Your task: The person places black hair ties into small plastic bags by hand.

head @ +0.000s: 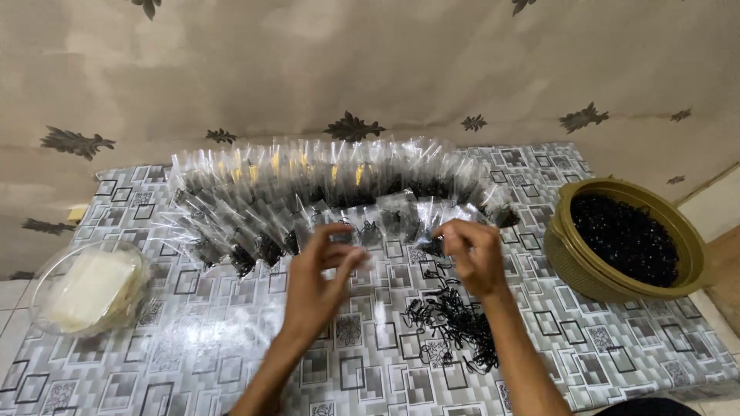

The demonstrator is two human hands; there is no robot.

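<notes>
1. Where the two arms come up from the lower edge, the left hand [320,266] and the right hand [472,254] sit side by side over the patterned desk [231,339], both blurred.
2. The left hand's fingers are curled toward its thumb near a small clear bag [351,235]; whether they actually pinch it cannot be told.
3. The right hand is closed, fingertips bunched, apparently on a bag edge or a band; the blur hides which.
4. Just beyond both hands, rows of filled clear bags [324,192] run left to right, their long axis across the person.
5. The heap of black bands [455,323] lies just below the right hand, which is nearer.
6. An olive bowl [574,262] of bands sits far right; a clear bowl [46,308] far left.
</notes>
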